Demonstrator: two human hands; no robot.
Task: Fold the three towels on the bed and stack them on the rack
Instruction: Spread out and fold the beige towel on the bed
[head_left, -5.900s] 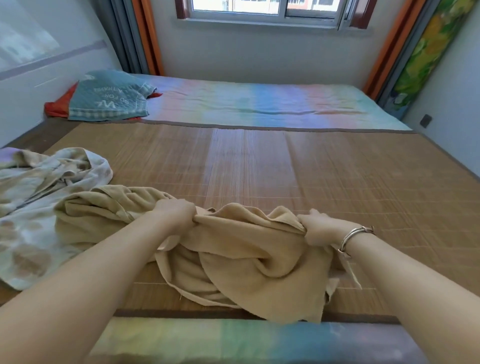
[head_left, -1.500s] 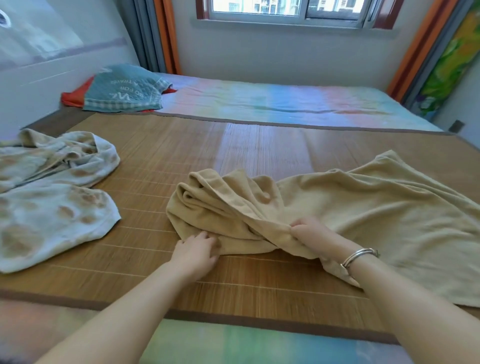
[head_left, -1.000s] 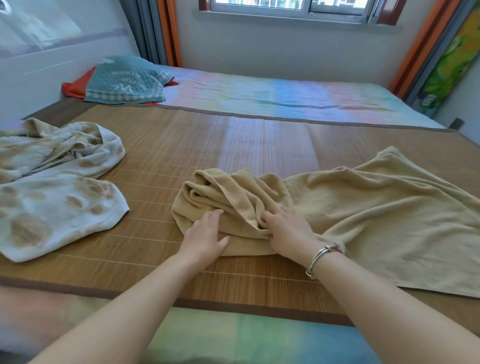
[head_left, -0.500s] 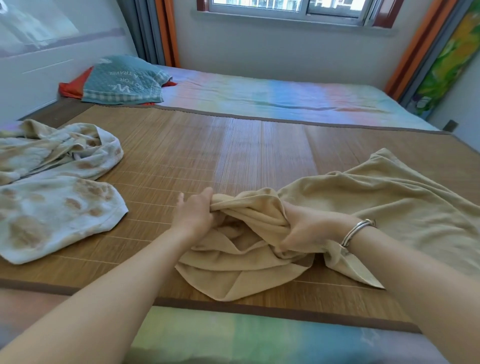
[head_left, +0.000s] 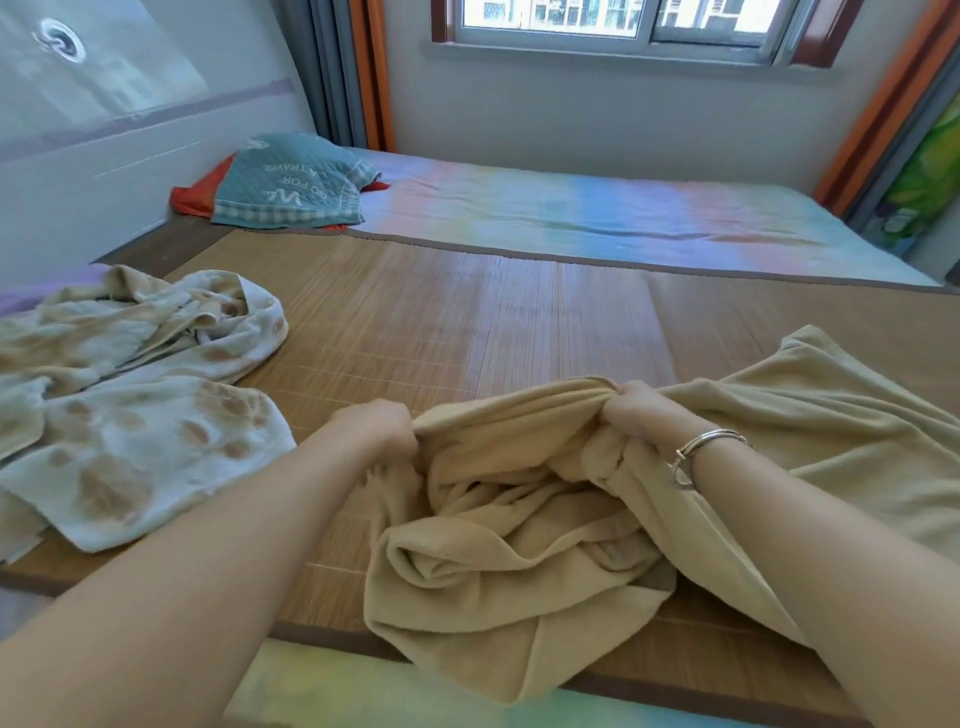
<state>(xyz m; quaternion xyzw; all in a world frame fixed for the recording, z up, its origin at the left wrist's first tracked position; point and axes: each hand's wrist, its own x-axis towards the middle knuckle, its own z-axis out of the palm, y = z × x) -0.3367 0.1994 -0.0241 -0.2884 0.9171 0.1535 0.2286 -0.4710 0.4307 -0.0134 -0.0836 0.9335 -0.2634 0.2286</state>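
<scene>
While my left hand (head_left: 382, 426) and right hand (head_left: 636, 410) clench one edge of the tan towel (head_left: 519, 551) on the bamboo mat (head_left: 467, 322), presumably to spread it, the spotted towels (head_left: 135, 415) wait unfolded.

Bunched towel (head_left: 519, 545) on mat (head_left: 519, 322) at near edge, spotted towels (head_left: 135, 415) left, pillow (head_left: 291, 182) far left behind.
</scene>
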